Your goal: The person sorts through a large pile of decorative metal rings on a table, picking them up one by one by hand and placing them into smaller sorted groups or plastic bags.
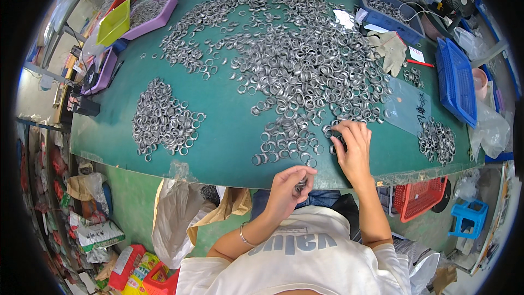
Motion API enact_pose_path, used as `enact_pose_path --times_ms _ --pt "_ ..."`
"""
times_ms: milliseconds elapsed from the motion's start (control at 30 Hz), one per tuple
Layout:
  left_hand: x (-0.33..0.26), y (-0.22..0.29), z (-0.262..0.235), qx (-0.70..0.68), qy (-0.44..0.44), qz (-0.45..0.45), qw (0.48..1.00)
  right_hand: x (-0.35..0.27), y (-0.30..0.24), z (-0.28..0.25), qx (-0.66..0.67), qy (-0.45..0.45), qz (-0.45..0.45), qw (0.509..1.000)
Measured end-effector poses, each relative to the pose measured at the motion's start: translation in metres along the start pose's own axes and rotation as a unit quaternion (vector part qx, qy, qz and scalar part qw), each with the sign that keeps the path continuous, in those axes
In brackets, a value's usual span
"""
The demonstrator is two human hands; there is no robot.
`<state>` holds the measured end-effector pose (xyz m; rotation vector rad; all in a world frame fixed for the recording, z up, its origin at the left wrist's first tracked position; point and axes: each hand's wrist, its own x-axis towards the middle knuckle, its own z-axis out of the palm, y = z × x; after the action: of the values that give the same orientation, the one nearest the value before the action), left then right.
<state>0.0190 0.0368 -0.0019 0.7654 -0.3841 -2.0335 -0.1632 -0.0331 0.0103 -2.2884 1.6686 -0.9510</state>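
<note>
My left hand (289, 188) is closed round a few small grey metal rings, above the near edge of the green table (218, 166). Dark metal shows between its curled fingers; how many rings it holds is hidden. My right hand (355, 150) bends over metal rings (329, 131) at the lower edge of the big heap, thumb and fingers on either side of them. The large heap of metal rings (305, 65) spreads over the table's middle and far side. A smaller bunch of rings (288, 139) lies in front of it, between my hands and the heap.
Separate ring piles lie at left (164, 120) and right (436, 142). A clear plastic bag (406, 106), a work glove (390, 49) and a red pen (420, 63) lie to the right. Blue baskets (456, 82) and a purple tray (153, 13) line the edges. A paper sack (177, 213) stands below.
</note>
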Motion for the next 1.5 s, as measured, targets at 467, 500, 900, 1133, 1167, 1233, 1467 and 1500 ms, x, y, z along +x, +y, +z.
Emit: enact_pose_path --times_ms 467,500,900,1133,1167,1233,1467,1500 --pt "0.005 -0.004 0.020 0.104 0.065 0.072 0.990 -0.039 -0.032 -0.003 0.482 -0.102 0.211 0.845" --pt "0.005 -0.003 0.020 0.128 0.069 0.062 0.987 -0.038 -0.034 -0.004 0.433 -0.121 0.163 0.878" --pt "0.007 0.000 0.014 0.022 0.060 0.024 0.998 0.029 0.003 0.011 -0.090 -0.005 -0.026 0.996" --pt "0.005 -0.004 0.008 0.020 0.018 0.030 0.999 0.022 0.000 0.006 0.048 -0.008 0.007 0.999" --pt "0.005 -0.005 0.006 0.031 0.023 0.033 0.999 0.018 -0.008 0.000 0.127 -0.016 0.041 0.991" --pt "0.005 -0.003 0.013 0.075 0.046 0.060 0.994 0.004 -0.026 -0.009 0.346 -0.054 0.188 0.918" --pt "0.002 0.002 0.018 0.139 0.048 0.091 0.985 -0.020 -0.048 -0.010 0.306 -0.071 0.086 0.945" --pt "0.003 -0.002 0.018 0.141 0.046 0.091 0.985 -0.020 -0.053 -0.010 0.259 -0.030 0.038 0.965"
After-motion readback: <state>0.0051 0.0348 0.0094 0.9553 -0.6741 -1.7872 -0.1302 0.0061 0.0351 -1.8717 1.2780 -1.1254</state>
